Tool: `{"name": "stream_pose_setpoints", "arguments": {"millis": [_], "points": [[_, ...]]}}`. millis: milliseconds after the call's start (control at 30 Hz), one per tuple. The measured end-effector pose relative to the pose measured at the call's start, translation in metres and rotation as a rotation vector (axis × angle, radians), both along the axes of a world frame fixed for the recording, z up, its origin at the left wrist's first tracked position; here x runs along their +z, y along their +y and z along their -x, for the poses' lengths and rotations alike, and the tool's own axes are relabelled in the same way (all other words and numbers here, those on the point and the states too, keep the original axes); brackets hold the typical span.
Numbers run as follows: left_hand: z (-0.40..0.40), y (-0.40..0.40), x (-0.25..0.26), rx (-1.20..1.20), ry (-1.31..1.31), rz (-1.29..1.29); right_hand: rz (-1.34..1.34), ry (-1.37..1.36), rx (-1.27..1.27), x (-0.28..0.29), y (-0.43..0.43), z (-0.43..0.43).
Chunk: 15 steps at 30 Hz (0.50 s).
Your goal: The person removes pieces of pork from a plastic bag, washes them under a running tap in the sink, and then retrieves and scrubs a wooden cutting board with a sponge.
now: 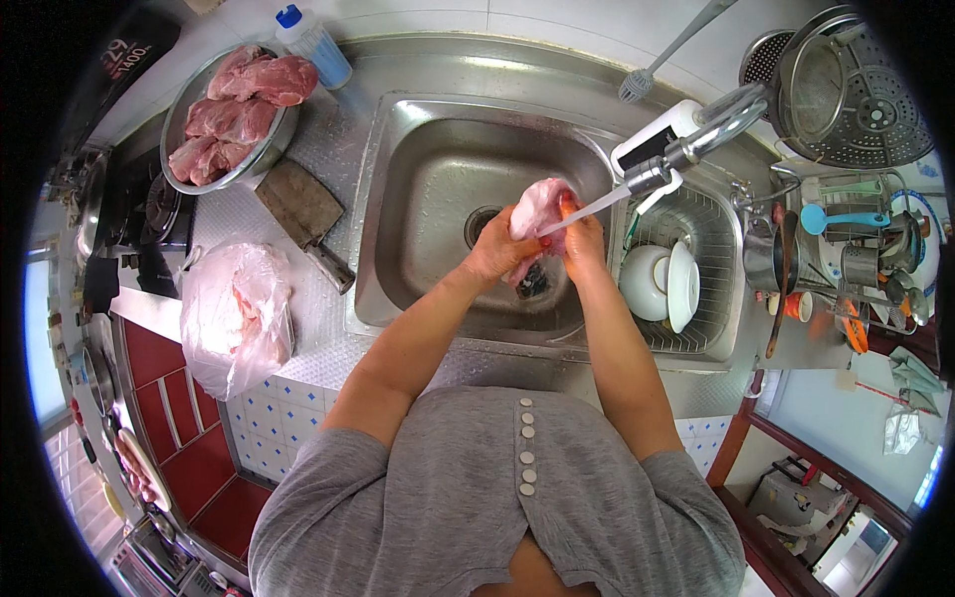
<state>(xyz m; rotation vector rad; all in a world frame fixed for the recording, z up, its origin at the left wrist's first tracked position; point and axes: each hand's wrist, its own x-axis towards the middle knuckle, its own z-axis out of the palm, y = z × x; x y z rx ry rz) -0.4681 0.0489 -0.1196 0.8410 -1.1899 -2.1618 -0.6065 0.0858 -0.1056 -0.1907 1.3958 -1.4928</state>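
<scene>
Both of my hands grip a piece of raw meat above the stainless steel sink basin. My left hand is on its left side, and my right hand holds its right side. From the chrome faucet a stream of water runs down onto the meat between my hands. Below, the drain is partly covered by my left hand. A dark, blurred patch shows in the basin under the meat; what it is I cannot tell.
Left of the sink are a metal bowl of raw meat, a cleaver and a plastic bag with pale contents. A blue-capped bottle stands behind. White bowls sit in the wire-racked right basin, with utensils beyond.
</scene>
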Motion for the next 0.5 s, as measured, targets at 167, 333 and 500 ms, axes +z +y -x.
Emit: {"name": "stream_pose_setpoints", "arguments": {"millis": [167, 333, 500], "points": [[-0.002, -0.008, 0.025, 0.06, -0.052, -0.207, -0.1, 0.232, 0.043, 0.013, 0.011, -0.012], [-0.003, -0.011, -0.008, -0.111, -0.318, 0.217, 0.032, 0.314, 0.214, -0.004, 0.005, 0.001], [0.002, -0.003, -0.005, -0.088, -0.324, 0.48, -0.326, 0.341, 0.06, -0.004, -0.012, 0.013]]}}
